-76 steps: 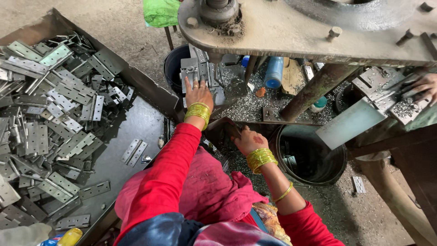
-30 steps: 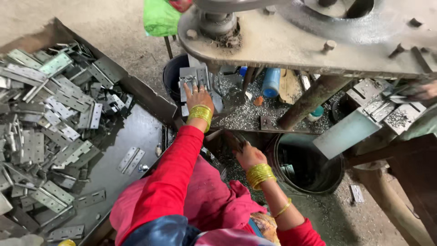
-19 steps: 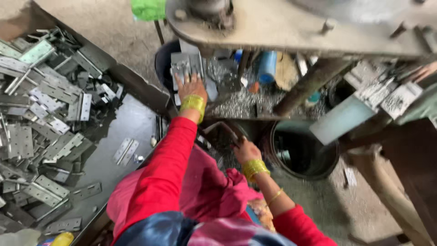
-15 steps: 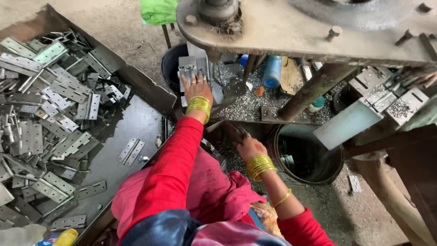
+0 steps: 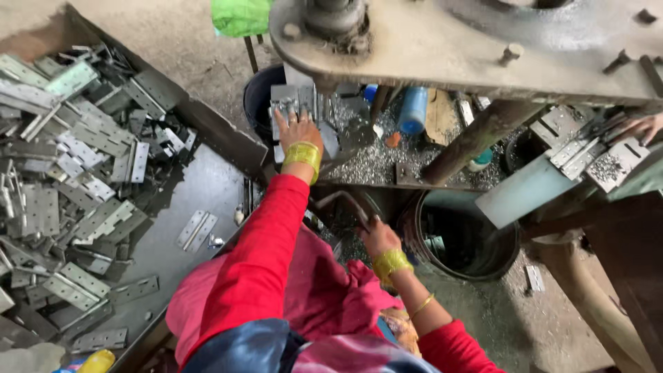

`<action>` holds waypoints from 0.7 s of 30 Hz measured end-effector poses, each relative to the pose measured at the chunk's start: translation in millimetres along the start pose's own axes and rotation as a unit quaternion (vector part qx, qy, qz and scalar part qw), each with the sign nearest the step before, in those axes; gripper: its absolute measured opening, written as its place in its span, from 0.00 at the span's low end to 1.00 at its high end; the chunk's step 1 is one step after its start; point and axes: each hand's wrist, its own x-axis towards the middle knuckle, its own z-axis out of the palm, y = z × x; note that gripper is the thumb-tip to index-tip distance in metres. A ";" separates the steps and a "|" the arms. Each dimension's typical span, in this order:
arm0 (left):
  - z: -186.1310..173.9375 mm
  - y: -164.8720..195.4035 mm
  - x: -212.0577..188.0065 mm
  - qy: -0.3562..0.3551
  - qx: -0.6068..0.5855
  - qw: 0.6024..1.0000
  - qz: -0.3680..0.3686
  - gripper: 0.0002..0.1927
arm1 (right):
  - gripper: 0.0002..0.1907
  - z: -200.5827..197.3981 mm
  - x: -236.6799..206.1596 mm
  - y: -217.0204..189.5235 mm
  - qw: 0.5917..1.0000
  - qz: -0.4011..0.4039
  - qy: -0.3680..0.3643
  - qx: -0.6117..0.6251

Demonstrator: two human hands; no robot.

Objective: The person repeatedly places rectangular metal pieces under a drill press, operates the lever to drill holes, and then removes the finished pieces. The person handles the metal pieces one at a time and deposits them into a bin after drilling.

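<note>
Left hand: it lies flat with the fingers spread on a stack of grey metal hinge plates, pressing and not closing around them.
Right hand: it is closed around a thin bent metal handle, low under the machine.
Hinge plates: they sit on the machine bed, under the heavy press arm.
Left side: a dark tray full of loose hinges.
Right side: a black bucket stands just beside the right hand.

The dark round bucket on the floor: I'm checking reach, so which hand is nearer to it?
Right. The right hand grips a curved handle just beside the bucket; the left hand rests on metal plates up under the machine, farther away.
</note>
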 end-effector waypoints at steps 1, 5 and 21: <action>-2.7 -0.1 -1.0 0.013 -0.004 1.000 0.001 0.24 | 0.26 -9.5 -3.3 -7.6 0.999 0.009 0.017 -0.045; -11.6 1.3 -12.5 0.000 0.008 1.000 0.008 0.23 | 0.21 -64.7 -11.4 -60.9 0.990 -0.040 0.054 -0.120; 26.0 5.6 -75.4 0.189 -0.082 0.975 0.087 0.27 | 0.20 -124.0 -24.7 -133.7 0.980 -0.082 0.068 -0.170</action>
